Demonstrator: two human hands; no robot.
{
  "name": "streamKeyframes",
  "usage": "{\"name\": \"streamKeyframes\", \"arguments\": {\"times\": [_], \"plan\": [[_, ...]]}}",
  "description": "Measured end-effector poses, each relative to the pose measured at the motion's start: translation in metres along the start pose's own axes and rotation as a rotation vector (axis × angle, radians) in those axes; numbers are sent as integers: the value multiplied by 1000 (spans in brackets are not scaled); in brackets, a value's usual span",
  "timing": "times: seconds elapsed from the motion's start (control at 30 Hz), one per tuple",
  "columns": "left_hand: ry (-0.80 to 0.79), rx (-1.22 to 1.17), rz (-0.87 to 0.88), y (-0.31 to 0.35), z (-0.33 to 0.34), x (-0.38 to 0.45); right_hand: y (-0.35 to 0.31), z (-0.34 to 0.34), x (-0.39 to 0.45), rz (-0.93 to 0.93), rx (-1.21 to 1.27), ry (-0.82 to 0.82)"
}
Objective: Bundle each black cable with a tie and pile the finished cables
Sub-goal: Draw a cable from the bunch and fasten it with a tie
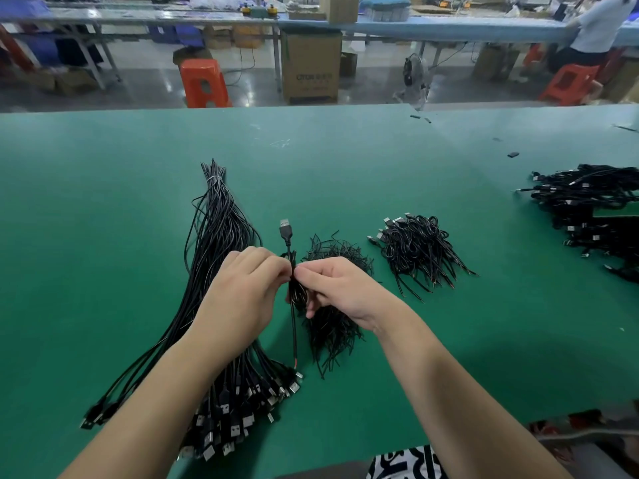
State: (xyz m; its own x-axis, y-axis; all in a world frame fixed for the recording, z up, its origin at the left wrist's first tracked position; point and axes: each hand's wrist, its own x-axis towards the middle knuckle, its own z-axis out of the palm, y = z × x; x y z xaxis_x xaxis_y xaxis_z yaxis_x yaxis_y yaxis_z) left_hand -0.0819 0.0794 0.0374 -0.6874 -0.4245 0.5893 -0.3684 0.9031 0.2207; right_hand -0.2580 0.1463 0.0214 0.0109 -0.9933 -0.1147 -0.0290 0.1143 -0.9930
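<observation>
Both hands, left hand and right hand, pinch 1 coiled black cable above green table.

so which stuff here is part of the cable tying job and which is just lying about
Job: cable in both hands, left hand, right hand, loose cables, ties, finished pile.
Lying about: orange stool, cardboard box, fan.

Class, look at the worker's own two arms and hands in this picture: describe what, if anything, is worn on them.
Nothing is worn: the left hand and right hand are bare, without gloves, rings or a watch in view. Both forearms are bare too, with no sleeves showing up to the picture's lower edge.
</observation>
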Motion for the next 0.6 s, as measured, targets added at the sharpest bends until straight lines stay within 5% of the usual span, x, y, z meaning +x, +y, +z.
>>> {"name": "streamKeyframes", "arguments": {"times": [0.3, 0.6], "plan": [[6, -517, -533, -9, 1, -5, 0, -9, -5, -1, 145, -112], [-22, -477, -472, -19, 20, -6, -2, -18, -6, 98, 99, 4]]}}
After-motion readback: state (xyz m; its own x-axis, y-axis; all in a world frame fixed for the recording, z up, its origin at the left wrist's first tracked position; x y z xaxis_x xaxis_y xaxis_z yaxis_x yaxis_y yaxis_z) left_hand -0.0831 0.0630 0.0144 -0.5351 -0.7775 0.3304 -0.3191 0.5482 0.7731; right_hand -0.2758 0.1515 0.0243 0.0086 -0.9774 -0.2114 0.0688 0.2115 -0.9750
